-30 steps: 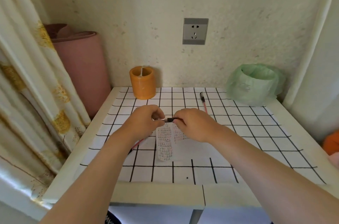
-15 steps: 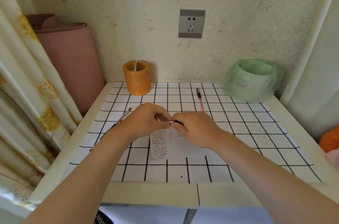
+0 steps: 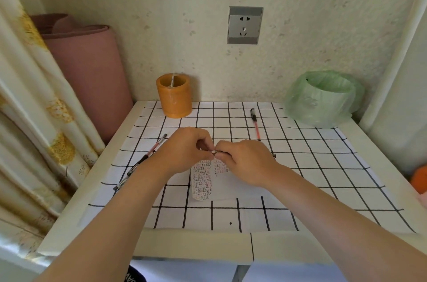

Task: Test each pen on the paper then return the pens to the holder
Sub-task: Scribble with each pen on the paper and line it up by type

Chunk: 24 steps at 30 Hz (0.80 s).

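Above the scribbled test paper (image 3: 203, 185), my left hand (image 3: 184, 151) and my right hand (image 3: 246, 162) meet fingertip to fingertip. Both pinch one thin pen (image 3: 216, 153), of which only a short dark and silvery bit shows between the fingers. The orange pen holder (image 3: 173, 96) stands at the back left of the table with one pale pen inside. Three loose pens lie on the checked cloth (image 3: 300, 166): a red pen (image 3: 255, 124) at the back right, a pinkish pen (image 3: 157, 144) and a black pen (image 3: 128, 174) beside my left forearm.
A small bin lined with a green bag (image 3: 323, 96) stands at the back right corner. A pink rolled mat (image 3: 87, 73) and a curtain (image 3: 30, 108) stand left of the table. A wall socket (image 3: 245, 25) is above. An orange object (image 3: 419, 178) lies at the right edge.
My hands have drawn together, so the dark pen section seen between them is now almost covered. The view has tilted, bringing the two left pens into sight.
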Available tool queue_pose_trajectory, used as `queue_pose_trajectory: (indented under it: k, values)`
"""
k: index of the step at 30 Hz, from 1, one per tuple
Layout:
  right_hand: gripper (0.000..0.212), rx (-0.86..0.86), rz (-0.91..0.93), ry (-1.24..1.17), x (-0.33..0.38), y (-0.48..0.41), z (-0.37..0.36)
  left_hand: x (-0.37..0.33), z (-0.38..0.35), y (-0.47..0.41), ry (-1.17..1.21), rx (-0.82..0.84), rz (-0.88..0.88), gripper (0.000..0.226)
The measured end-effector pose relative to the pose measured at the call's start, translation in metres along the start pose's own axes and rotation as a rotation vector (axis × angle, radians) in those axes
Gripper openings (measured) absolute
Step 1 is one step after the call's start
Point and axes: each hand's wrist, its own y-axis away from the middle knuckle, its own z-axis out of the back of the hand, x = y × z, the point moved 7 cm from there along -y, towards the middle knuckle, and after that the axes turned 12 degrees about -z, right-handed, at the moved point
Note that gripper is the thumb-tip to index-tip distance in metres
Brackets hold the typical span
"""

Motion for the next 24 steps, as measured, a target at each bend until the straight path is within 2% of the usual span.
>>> queue_pose_trajectory:
  k: [3, 5, 7, 11, 15, 19, 24]
  values:
    - [0.027, 0.099, -0.059, -0.084, -0.004, -0.004, -0.005, 0.004, 0.001, 0.000, -0.047, 0.018, 0.010, 0.017]
    - [0.037, 0.157, -0.116, -0.112, -0.007, -0.004, -0.010, 0.011, 0.001, 0.002, -0.156, 0.036, 0.047, 0.017]
    - [0.037, 0.210, -0.148, -0.209, -0.010, -0.003, -0.013, 0.020, 0.003, 0.004, -0.266, 0.053, 0.105, 0.016]
    - [0.022, 0.229, -0.241, -0.483, -0.019, -0.004, -0.009, 0.027, 0.003, 0.007, -0.436, 0.107, 0.151, 0.016]
    - [0.034, 0.246, -0.431, -0.980, -0.026, -0.004, -0.012, 0.021, -0.003, 0.003, -0.558, 0.164, 0.099, 0.020]
    - [0.041, 0.278, -0.482, -1.242, -0.027, 0.002, -0.017, 0.021, -0.008, 0.001, -0.506, 0.212, 0.064, 0.031]
    - [0.043, 0.363, -0.526, -1.496, -0.030, 0.008, -0.028, 0.023, -0.017, -0.002, -0.330, 0.219, 0.035, 0.029]
